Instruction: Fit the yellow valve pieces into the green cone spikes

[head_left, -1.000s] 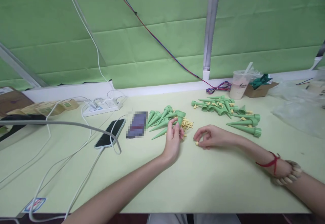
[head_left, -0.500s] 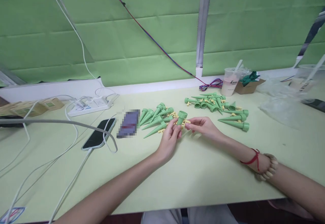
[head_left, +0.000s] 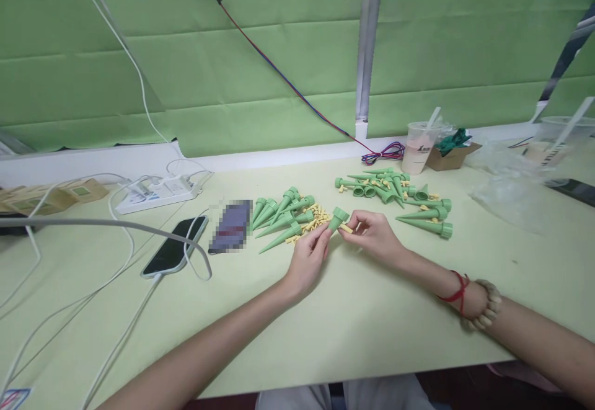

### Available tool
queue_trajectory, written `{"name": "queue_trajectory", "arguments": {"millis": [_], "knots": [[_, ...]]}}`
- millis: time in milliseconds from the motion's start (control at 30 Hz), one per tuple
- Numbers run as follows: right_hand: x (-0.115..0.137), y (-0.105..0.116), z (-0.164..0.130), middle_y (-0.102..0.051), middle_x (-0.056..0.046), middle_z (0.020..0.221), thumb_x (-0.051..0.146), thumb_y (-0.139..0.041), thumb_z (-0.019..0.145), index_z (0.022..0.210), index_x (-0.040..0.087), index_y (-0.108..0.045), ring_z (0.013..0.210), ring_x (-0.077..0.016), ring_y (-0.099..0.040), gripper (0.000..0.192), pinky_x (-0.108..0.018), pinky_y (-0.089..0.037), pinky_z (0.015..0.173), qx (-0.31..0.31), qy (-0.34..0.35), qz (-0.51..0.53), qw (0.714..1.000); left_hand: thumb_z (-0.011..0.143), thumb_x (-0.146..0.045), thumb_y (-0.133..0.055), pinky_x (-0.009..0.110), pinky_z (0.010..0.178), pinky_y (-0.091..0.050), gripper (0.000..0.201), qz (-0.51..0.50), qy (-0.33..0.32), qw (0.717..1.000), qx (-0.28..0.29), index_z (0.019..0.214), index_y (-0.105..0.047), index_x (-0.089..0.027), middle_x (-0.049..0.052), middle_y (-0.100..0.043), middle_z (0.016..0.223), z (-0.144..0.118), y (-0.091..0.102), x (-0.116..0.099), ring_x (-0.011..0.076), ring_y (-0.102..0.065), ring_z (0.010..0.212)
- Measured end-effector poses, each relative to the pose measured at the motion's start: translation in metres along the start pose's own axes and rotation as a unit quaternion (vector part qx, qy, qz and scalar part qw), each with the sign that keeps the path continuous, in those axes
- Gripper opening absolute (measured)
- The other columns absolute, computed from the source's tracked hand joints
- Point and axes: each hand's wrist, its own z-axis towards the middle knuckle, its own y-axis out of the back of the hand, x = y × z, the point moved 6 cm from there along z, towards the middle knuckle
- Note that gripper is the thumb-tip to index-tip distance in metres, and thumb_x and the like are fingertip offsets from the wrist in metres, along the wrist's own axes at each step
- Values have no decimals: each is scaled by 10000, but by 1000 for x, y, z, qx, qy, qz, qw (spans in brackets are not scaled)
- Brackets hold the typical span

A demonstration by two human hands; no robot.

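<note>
My left hand (head_left: 307, 257) holds a green plastic cone spike (head_left: 336, 218) by its body, wide end tilted up to the right. My right hand (head_left: 375, 237) pinches a small yellow peg (head_left: 346, 228) right against the spike's wide end. Behind my left hand lies a pile of green spikes (head_left: 279, 211) with loose yellow pegs (head_left: 314, 217) beside it. A second pile of green spikes with pegs (head_left: 398, 196) lies behind my right hand. Everything rests on a pale green table (head_left: 362, 311).
A phone (head_left: 176, 251) on a white cable lies at left, next to a dark pixelated card (head_left: 231, 234) and a white power strip (head_left: 155, 190). A drink cup (head_left: 417, 147), a cardboard box (head_left: 452, 155) and clear plastic bags (head_left: 515, 193) stand at the back right. A green wall backs the table.
My right hand picked a yellow peg off the table and brought it left to the spike in my left hand. The spike now tilts toward the right hand.
</note>
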Motion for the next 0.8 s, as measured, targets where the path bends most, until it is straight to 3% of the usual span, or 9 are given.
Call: {"name": "queue_trajectory", "arguments": {"millis": [67,133,267,367,533,667,800], "knots": [[6,2,-1,-504,-5,604,313,-592,735,573,188,-473,563,-113,-458,237,-239,-401,515,-1,61,-74,995,865,-425,-423,225,474,-238,327,-6,10,1000,-5,709,-526,-157,-50,-326,504,-1,0,0,78,-286,480],[7,3,-1,-507,-16,623,318,-594,745,578,196,-466,580,-122,-463,243,-253,-420,534,4,69,-101,992,860,-437,-425,227,470,-232,335,-15,16,1000,-9,752,-566,-153,-49,-325,497,-1,1,-1,81,-279,477],[-8,-6,1,-563,-35,728,464,-635,707,739,184,-539,617,-136,-542,298,-241,-468,476,54,-74,48,995,838,-439,-463,221,488,-261,344,-50,35,997,-37,912,-631,-148,-45,-368,514,-1,6,2,84,-312,491],[-20,-18,-1,-603,-67,846,514,-635,697,889,156,-587,679,-144,-587,409,-235,-497,491,101,-189,185,959,827,-419,-485,211,487,-271,388,-79,53,994,-51,1097,-603,-166,-48,-381,549,-1,9,7,79,-326,495],[-23,-25,-7,-615,-36,827,401,-696,690,870,150,-646,771,-107,-581,313,-200,-491,646,165,-235,292,912,828,-410,-485,213,461,-264,405,-62,46,996,-50,1129,-612,-171,-51,-332,504,-2,10,8,82,-289,469],[-24,-24,-8,-600,-3,751,379,-748,625,800,148,-627,687,-84,-555,315,-217,-490,656,134,-242,298,914,823,-418,-486,216,453,-262,418,-56,48,996,-52,1128,-609,-160,-49,-336,494,-3,8,8,90,-305,470],[-26,-19,-7,-558,21,633,406,-771,563,615,162,-510,606,-95,-534,362,-242,-495,590,66,-229,244,940,829,-410,-474,214,472,-273,400,-54,70,995,-48,1092,-597,-134,-50,-369,506,-3,6,10,84,-336,479]]}}
